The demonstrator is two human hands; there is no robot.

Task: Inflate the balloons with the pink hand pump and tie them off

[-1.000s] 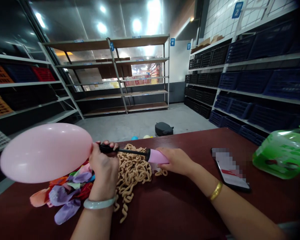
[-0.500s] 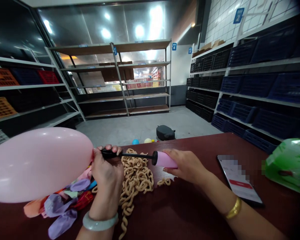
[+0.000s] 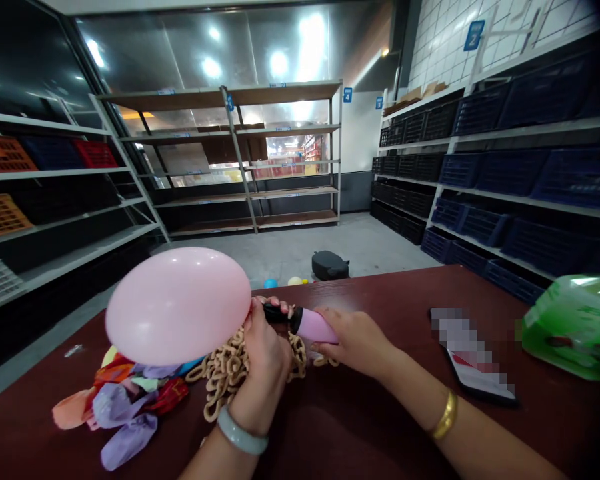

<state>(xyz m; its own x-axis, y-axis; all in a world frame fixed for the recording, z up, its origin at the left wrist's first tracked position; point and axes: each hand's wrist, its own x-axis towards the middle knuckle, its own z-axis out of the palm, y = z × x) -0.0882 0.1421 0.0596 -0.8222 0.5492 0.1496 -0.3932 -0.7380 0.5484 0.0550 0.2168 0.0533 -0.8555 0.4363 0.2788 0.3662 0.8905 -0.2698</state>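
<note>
A large inflated pink balloon (image 3: pixel 177 307) stretches out to the left of my left hand (image 3: pixel 267 343). That hand is closed around the balloon's neck and the black end of a hand balloon pump (image 3: pixel 317 327). My right hand (image 3: pixel 355 337) grips the pump's pink body, which is pushed in close against the left hand, so the rod hardly shows. Under and behind my left hand lies a heap of beige twisted cord-like rings (image 3: pixel 225 367). Flat, uninflated balloons (image 3: pixel 125 403) in purple, red, orange and other colours lie below the inflated one.
On the right of the dark red table (image 3: pixel 380 427) lie a phone (image 3: pixel 473 357) and a green plastic package (image 3: pixel 575 327). Beyond it, a dark grey bag-like object (image 3: pixel 330 265) rests on the floor. Shelves with crates (image 3: pixel 515 170) line the sides.
The pump's rod, long and visible before, has been pushed in. My left hand and the balloon have moved right toward my right hand, which has shifted slightly left.
</note>
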